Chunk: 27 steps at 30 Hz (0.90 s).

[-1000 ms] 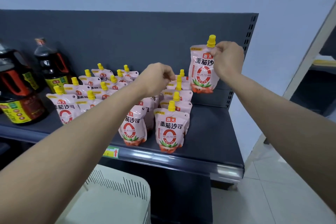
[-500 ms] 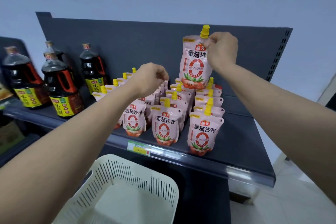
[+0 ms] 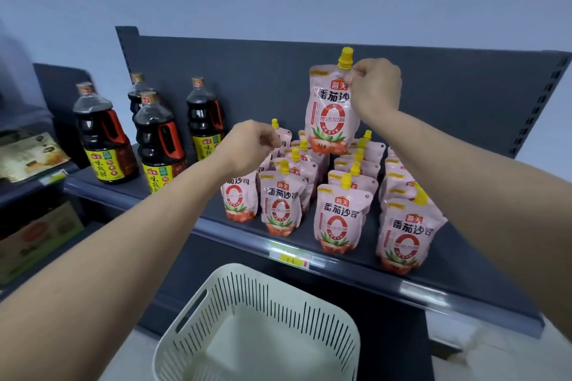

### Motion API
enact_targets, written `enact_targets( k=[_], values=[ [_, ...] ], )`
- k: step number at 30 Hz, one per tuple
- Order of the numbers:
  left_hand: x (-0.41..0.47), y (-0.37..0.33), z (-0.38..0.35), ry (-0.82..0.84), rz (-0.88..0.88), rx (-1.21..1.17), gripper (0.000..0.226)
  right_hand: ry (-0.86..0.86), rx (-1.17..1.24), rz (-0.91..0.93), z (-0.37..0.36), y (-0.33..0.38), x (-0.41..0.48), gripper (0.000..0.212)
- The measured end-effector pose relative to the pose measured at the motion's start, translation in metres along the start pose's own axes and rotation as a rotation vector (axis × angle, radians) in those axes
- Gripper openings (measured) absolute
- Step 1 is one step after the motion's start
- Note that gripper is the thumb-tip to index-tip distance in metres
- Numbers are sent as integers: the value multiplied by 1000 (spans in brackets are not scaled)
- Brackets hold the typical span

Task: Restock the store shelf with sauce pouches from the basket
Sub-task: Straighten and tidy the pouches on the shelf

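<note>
Held pouch (image 3: 332, 114): upright, cap (image 3: 345, 57) at 12 o'clock, above rear rows on the shelf (image 3: 365, 260).
Right hand (image 3: 376, 88): fingers pinch its top corner; nearer hand.
Left hand (image 3: 249, 145): fingers curled, at 8 o'clock from pouch; hold unclear.

two forearms, bare from frame edge to wrist. left hand (image 3: 247, 145) and right hand (image 3: 376, 86) bare too, ungloved. nails too small to read.

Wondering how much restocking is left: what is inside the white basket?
The basket shows only its bare pale floor, nothing on it; its near part runs below the frame, unseen.
</note>
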<state>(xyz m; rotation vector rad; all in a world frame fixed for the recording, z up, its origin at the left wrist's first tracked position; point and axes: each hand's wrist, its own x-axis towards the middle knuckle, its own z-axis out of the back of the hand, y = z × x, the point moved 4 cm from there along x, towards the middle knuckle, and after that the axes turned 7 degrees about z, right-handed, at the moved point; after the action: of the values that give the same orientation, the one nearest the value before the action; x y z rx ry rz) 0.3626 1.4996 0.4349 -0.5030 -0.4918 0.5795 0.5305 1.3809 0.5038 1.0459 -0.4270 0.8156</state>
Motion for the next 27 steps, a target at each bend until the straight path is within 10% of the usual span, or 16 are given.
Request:
enact_targets(
  k=[27],
  values=[
    [62, 107, 8, -6, 193, 15, 22, 39, 74, 14, -118, 21, 36, 19]
  ],
)
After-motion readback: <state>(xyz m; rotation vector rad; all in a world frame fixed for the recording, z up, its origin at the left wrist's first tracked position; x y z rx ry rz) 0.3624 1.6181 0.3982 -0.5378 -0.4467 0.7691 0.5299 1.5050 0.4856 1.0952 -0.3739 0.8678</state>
